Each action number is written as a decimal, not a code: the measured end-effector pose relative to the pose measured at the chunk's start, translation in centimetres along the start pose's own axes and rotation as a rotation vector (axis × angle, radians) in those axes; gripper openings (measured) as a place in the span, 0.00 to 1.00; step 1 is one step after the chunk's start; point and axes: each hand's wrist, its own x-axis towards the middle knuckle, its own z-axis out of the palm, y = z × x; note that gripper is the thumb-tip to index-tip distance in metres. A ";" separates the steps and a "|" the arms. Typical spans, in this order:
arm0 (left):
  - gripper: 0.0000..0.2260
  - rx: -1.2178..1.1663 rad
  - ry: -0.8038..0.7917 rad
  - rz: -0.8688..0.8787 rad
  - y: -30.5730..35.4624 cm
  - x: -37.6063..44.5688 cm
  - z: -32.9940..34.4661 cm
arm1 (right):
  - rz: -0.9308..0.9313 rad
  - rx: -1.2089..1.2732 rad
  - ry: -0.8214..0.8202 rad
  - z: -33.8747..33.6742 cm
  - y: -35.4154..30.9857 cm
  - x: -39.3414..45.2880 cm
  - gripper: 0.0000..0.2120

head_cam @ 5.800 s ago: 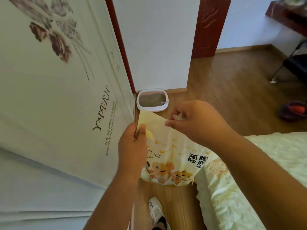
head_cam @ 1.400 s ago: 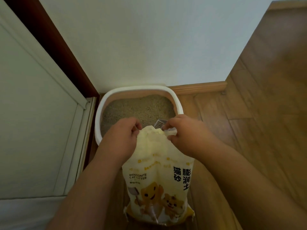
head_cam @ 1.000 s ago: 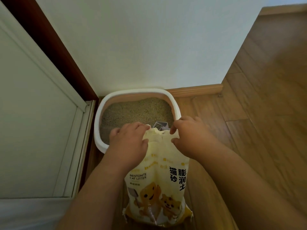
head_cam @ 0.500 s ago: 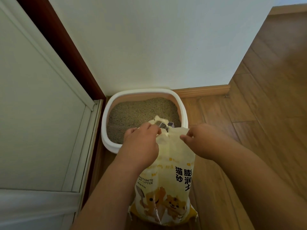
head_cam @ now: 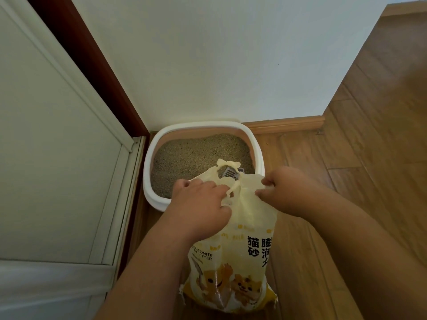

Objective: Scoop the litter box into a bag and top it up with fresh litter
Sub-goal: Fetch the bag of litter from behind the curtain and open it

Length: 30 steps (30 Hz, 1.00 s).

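Observation:
A white-rimmed litter box (head_cam: 256,144) sits on the floor in the corner, filled with grey-brown litter (head_cam: 196,155). A grey slotted scoop (head_cam: 231,173) lies in the litter at the near right, partly hidden by the bag. A pale yellow litter bag (head_cam: 249,241) printed with cartoon animals stands upright just in front of the box. My left hand (head_cam: 198,209) grips the top left of the bag. My right hand (head_cam: 288,192) pinches the top right. The bag's top is pulled apart, with a torn flap sticking up over the box.
A white wall (head_cam: 219,54) with a wooden baseboard (head_cam: 286,123) stands behind the box. A pale sliding door panel (head_cam: 50,158) and dark red frame (head_cam: 92,72) close off the left. Wooden floor (head_cam: 374,146) stretches to the right.
I have walked up to the litter box and set the bag down in front of it. Over the last second my hands have drawn apart, tearing the bag's top wider.

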 end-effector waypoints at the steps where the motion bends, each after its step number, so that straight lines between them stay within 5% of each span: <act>1: 0.19 -0.022 0.016 0.005 0.2 -0.1 0.2 | 0.000 0.002 -0.010 0.0 0.0 -0.1 0.24; 5: 0.16 -0.091 0.108 0.037 0.9 0.1 0.3 | -0.019 0.015 -0.013 -0.1 0.1 -0.2 0.28; 9: 0.18 -0.062 0.122 0.039 0.6 0.4 0.5 | -0.086 0.101 -0.032 -0.4 0.6 -0.4 0.19; 12: 0.11 -0.110 0.161 -0.036 0.2 0.8 0.4 | -0.127 0.055 -0.047 -0.4 1.0 -0.4 0.13; 19: 0.07 -0.262 0.207 -0.192 0.1 0.6 -0.2 | -0.107 0.051 -0.042 -0.3 1.1 -0.3 0.10; 21: 0.06 -0.218 0.235 -0.170 0.5 0.5 0.0 | -0.114 0.055 -0.042 -0.3 1.0 -0.4 0.10; 25: 0.25 -0.142 0.337 0.040 1.6 0.2 0.0 | -0.134 0.056 -0.030 -0.2 0.6 -0.4 0.11; 28: 0.23 -0.128 0.241 0.212 3.4 -0.1 0.6 | -0.142 0.048 -0.015 -0.1 0.3 -0.4 0.11; 30: 0.23 -0.183 0.134 0.180 4.1 -0.1 1.5 | -0.134 0.062 0.006 -0.1 0.3 -0.3 0.10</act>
